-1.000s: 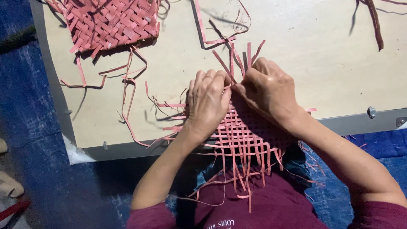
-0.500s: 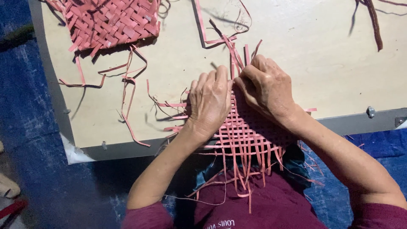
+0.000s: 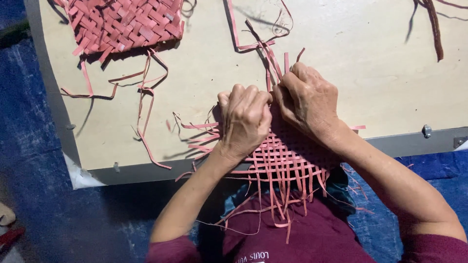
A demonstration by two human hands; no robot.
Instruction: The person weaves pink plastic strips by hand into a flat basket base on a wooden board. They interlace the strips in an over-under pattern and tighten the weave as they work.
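Your left hand [image 3: 243,119] and right hand [image 3: 307,100] sit knuckle to knuckle over the upper edge of a half-woven pink mat [image 3: 282,160], which lies at the near edge of the surface [image 3: 370,63] and hangs over it toward your lap. The left fingers [image 3: 241,95] are curled tight and pressed down on the weave; whether they pinch a single strip I cannot tell, since the knuckles hide the tips. The right fingers [image 3: 297,73] are closed narrow around the loose strips [image 3: 273,61] that stick up past the hands.

As for progress, the mat looks partly done: the middle shows a regular open lattice of crossed strips, while long unwoven ends [image 3: 278,204] trail off the bottom and stubs poke out to the left and right. The upper part, where your hands meet, seems to be the working edge, so a good deal of weaving is likely left. A denser, finished-looking woven piece [image 3: 129,22] lies well apart at the far left corner (its own loose ends straggle toward you).

The surface is a pale board with a grey rim and small metal fittings [image 3: 427,130] along the near edge. Stray strips [image 3: 146,97] and offcuts lie scattered on it, and a darker strand [image 3: 434,29] curls at the far right. Below the board, blue fabric [image 3: 39,170] covers the floor.
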